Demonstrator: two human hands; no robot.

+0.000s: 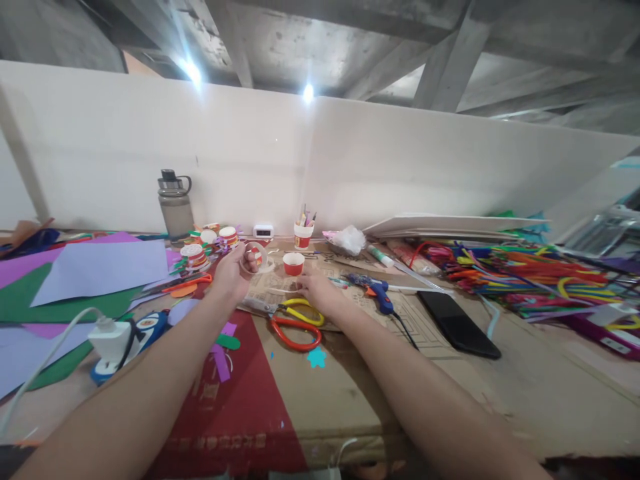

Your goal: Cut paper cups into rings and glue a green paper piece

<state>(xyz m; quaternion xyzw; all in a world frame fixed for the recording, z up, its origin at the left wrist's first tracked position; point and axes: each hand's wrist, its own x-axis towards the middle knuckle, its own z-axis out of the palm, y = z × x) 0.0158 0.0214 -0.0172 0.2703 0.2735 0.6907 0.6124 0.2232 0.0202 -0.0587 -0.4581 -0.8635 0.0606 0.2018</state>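
Note:
My left hand (235, 272) is closed around the rim of a clear ring that looks like a roll of tape (265, 263), held up above the cardboard. To its right, my right hand (319, 292) has its fingers pinched together at the end of a thin white strip (281, 291). Whether that strip joins the roll I cannot tell. Just beyond my right fingertips stands a small red paper cup (293, 264), white inside. Scissors with one red and one yellow handle (297, 333) lie between my forearms, blades pointing left.
A blue glue gun (381, 296) and a black phone (457, 324) lie at right, before piled pipe cleaners (520, 273). Coloured paper (100, 270), a power strip (150, 327) and a water bottle (176, 207) are at left. Behind stands a cup of pens (303, 237).

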